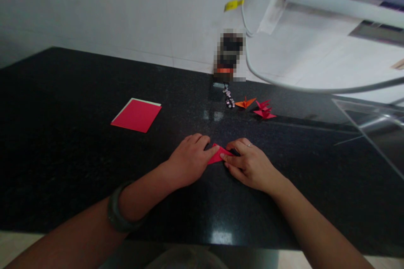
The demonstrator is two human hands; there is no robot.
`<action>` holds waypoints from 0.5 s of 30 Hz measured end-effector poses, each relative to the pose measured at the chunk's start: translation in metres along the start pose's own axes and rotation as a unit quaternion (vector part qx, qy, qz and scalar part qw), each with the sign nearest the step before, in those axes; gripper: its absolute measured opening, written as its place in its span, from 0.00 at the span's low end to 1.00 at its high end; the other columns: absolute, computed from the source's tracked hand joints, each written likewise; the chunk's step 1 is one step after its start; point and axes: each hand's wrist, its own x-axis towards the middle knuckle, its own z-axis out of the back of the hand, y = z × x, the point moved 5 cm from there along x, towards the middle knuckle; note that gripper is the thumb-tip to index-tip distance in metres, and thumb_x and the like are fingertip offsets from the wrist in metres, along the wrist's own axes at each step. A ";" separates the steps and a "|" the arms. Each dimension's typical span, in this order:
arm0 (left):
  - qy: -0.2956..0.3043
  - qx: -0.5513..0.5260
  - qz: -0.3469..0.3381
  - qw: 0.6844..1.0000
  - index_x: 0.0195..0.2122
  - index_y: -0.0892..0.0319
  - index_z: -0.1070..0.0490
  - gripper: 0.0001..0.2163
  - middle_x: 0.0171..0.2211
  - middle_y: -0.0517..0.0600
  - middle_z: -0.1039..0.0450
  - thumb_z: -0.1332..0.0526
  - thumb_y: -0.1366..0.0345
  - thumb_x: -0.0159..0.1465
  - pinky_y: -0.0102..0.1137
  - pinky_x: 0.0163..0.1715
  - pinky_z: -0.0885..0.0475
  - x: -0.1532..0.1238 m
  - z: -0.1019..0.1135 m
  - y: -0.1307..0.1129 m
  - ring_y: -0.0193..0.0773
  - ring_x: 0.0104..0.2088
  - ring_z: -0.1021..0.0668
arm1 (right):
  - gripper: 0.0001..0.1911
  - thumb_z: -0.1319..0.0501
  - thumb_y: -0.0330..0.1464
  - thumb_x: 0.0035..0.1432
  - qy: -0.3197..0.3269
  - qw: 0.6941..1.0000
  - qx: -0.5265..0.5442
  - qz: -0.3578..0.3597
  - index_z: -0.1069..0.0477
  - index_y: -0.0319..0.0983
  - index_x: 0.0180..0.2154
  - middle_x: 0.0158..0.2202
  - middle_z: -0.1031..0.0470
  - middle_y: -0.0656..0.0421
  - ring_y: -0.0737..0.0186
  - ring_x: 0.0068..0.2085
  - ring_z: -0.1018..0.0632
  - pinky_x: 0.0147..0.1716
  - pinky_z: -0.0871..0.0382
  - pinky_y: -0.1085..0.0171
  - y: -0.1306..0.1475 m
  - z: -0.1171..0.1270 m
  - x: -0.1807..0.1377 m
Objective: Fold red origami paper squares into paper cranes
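Observation:
A small piece of folded red paper lies on the black countertop, between my two hands and partly covered by them. My left hand is at its left side, with the thumb laid on the paper and the other fingers curled. From the right, my right hand presses on the paper with its fingertips, the fingers bent close together. The fold's right end is hidden under that hand. Farther back stand an orange paper crane and two red paper cranes, apart from both hands.
Flat red paper sheets lie at the left on the dark countertop. Against the wall stands a blurred-out object with a beaded strap. A grey cable hangs across the back right, above a glass-like panel.

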 end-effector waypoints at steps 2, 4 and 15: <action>0.006 0.003 0.001 1.000 0.51 0.57 0.37 0.16 0.44 0.55 0.35 0.52 0.68 0.62 0.40 0.43 0.37 0.000 0.000 -0.001 0.45 0.45 0.34 | 0.12 0.45 0.31 0.55 0.000 1.000 0.000 -0.002 0.26 0.39 0.39 0.38 0.33 0.52 0.57 0.39 0.33 0.37 0.36 0.59 0.000 0.001 0.000; 0.009 0.002 0.005 1.000 0.51 0.57 0.37 0.16 0.44 0.55 0.36 0.50 0.67 0.61 0.40 0.43 0.37 0.000 0.000 -0.001 0.46 0.46 0.34 | 0.11 0.44 0.31 0.55 0.003 1.000 0.000 -0.002 0.26 0.39 0.39 0.38 0.33 0.52 0.57 0.40 0.33 0.38 0.36 0.58 0.000 0.001 0.000; 0.024 0.007 0.016 1.000 0.51 0.59 0.38 0.16 0.44 0.56 0.36 0.52 0.67 0.62 0.42 0.42 0.36 0.002 0.000 -0.004 0.47 0.46 0.35 | 0.12 0.45 0.32 0.56 0.020 1.000 0.005 -0.008 0.26 0.39 0.39 0.39 0.33 0.51 0.57 0.40 0.33 0.38 0.36 0.57 -0.002 0.000 0.000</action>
